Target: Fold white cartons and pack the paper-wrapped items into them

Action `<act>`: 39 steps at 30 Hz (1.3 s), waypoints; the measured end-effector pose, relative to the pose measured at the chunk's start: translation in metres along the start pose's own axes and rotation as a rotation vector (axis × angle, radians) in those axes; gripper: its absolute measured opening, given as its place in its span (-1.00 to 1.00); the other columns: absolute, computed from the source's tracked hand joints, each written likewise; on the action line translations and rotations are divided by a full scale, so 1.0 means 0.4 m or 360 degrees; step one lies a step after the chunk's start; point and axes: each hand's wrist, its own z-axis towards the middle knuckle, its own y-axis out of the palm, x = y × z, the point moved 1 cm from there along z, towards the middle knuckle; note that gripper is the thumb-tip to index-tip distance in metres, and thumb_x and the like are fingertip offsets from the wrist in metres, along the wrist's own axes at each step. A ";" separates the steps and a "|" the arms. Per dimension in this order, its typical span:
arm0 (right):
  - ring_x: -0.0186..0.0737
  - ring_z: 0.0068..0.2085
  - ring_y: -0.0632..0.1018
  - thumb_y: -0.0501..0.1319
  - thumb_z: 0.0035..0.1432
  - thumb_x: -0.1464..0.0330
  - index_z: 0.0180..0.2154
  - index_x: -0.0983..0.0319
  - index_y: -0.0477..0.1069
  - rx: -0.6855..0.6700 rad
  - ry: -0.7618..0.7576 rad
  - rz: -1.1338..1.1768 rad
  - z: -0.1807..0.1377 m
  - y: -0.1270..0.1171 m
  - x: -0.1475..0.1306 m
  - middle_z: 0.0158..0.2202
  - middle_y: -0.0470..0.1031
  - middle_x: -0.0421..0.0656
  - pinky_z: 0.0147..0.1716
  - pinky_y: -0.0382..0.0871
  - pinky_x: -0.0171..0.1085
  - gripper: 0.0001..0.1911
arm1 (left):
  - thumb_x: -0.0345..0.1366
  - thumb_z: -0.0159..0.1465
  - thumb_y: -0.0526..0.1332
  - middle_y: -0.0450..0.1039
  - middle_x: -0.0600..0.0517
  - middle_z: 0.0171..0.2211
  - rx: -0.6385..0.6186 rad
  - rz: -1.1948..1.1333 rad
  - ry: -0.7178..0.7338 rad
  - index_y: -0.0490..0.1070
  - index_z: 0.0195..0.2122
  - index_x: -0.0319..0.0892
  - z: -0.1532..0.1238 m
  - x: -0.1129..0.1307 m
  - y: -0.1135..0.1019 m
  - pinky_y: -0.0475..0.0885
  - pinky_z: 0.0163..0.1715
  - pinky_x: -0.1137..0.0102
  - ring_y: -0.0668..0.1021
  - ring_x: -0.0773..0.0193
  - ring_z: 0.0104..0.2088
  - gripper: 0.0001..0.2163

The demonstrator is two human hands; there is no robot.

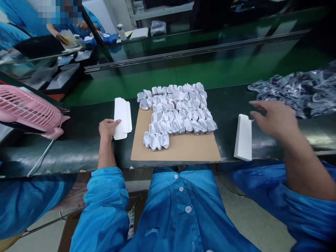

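My left hand (107,128) rests on the dark table with its fingers curled against the edge of a stack of flat white cards (122,117). My right hand (275,118) hovers with fingers spread and nothing in it, between a folded white box (243,137) and a heap of dark plastic-wrapped parts (301,91). In front of me a brown cardboard sheet (181,148) carries several rows of small white wrapped items (178,110).
A pink fan (28,110) stands at the left with its cable running down the table edge. Behind the table runs a green conveyor (162,77). Another person in blue works at the far left, beyond trays and boxes (57,78).
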 end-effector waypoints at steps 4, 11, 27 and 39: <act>0.03 -0.14 0.59 0.10 0.33 0.18 -0.01 0.20 0.51 -0.0015 -0.0232 0.0244 -0.040 -0.005 -0.230 -0.13 0.61 0.06 -0.23 0.46 -0.03 -0.64 | -0.25 -0.03 0.37 0.41 0.09 -0.47 0.0066 -0.0210 0.0001 0.37 -0.40 -0.22 -0.001 0.001 -0.012 0.37 -0.34 0.38 0.47 0.29 -0.39 -0.75; -0.13 -0.07 0.58 0.17 0.28 0.42 0.06 0.20 0.43 -0.0159 -0.0315 0.1161 -0.106 -0.049 -0.520 -0.07 0.59 -0.06 -0.06 0.48 -0.08 -0.69 | -0.01 0.21 0.16 0.36 0.14 -0.48 0.0170 -0.0645 0.0187 0.35 -0.39 -0.20 -0.166 0.073 -0.103 0.37 -0.39 0.42 0.49 0.34 -0.40 -0.68; 0.01 0.04 0.51 0.16 0.30 0.27 0.27 0.31 0.21 -0.1253 -0.0399 0.1092 -0.161 -0.071 -0.514 0.11 0.47 0.05 0.01 0.37 -0.07 -0.43 | -0.03 0.12 0.36 0.60 -0.02 -0.32 -0.1187 -0.0661 0.0438 0.57 -0.26 -0.19 -0.593 0.127 -0.058 0.48 -0.39 0.42 0.59 0.18 -0.31 -0.68; 0.08 -0.03 0.46 0.13 0.30 0.19 0.24 0.52 0.17 -0.0662 -0.0840 0.0327 -0.229 -0.054 -0.513 0.07 0.44 0.18 -0.09 0.38 -0.05 -0.36 | -0.12 0.09 0.39 0.59 0.00 -0.39 -0.1598 -0.0909 0.0164 0.47 -0.15 -0.22 -0.612 0.116 0.018 0.49 -0.48 0.47 0.60 0.25 -0.39 -0.63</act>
